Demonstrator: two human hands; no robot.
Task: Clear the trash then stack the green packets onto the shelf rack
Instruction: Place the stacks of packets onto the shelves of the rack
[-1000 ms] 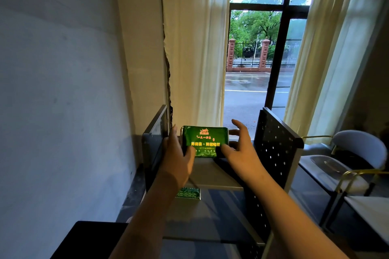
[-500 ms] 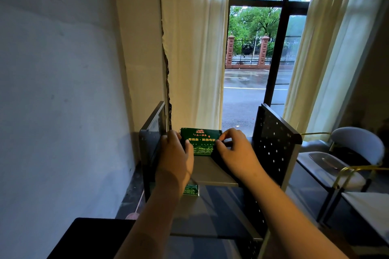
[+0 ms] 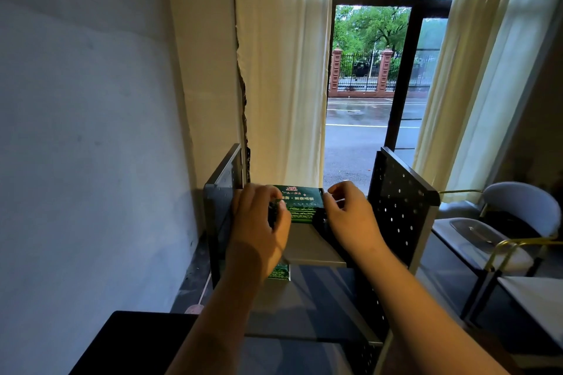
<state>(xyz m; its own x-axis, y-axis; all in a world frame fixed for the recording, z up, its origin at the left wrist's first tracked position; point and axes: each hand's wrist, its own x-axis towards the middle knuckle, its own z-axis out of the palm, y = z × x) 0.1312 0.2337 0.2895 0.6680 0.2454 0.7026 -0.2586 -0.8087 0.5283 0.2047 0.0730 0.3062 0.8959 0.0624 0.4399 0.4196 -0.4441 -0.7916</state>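
A green packet (image 3: 300, 202) with gold print lies nearly flat at the back of the top shelf (image 3: 313, 250) of a dark shelf rack (image 3: 399, 210). My left hand (image 3: 259, 222) grips the packet's left end with curled fingers. My right hand (image 3: 350, 219) has curled fingers at its right end. Another green packet (image 3: 279, 271) sits on the lower shelf, mostly hidden behind my left forearm.
The rack has perforated side panels and stands against a curtain (image 3: 283, 70) and a tall window (image 3: 380, 85). A grey wall (image 3: 85, 131) is close on the left. A black surface (image 3: 131, 341) lies in front. Chairs (image 3: 511, 222) stand on the right.
The packet went from tilted up facing me to lying down on the top shelf. Both hands came lower and closed in on its ends.
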